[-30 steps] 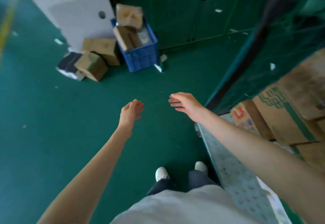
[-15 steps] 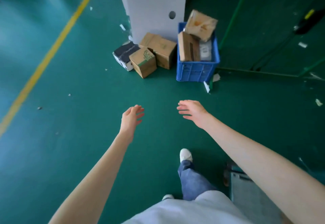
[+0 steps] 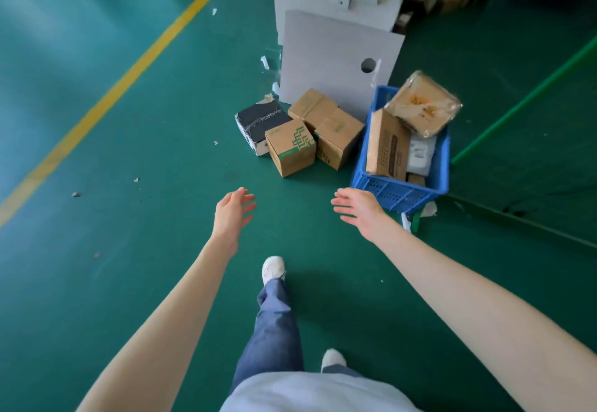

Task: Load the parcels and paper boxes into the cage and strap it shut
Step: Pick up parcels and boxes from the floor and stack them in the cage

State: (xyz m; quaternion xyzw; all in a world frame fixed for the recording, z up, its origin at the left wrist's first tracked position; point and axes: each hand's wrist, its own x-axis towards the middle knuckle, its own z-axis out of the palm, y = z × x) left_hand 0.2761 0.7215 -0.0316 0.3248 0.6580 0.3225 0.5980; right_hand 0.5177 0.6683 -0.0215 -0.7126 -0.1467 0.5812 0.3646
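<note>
Green floor [image 3: 129, 282]; short of the blue crate [image 3: 397, 193], my left hand [image 3: 231, 214] and right hand [image 3: 358, 211] hover empty, fingers spread, probably readying for boxes [image 3: 290, 148] beside it.

You have one blue crate [image 3: 397, 190] holding at least three parcels, one brown carton [image 3: 386, 146], one plastic-wrapped parcel [image 3: 423, 104] and one white pouch [image 3: 420, 153], and beside it one black box [image 3: 261, 119], one green-printed box [image 3: 290, 149] and plain brown cardboard [image 3: 339, 135] that may be one box or two.

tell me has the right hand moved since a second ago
Yes. The right hand has come forward toward the blue crate, now showing just left of its near corner.
</note>
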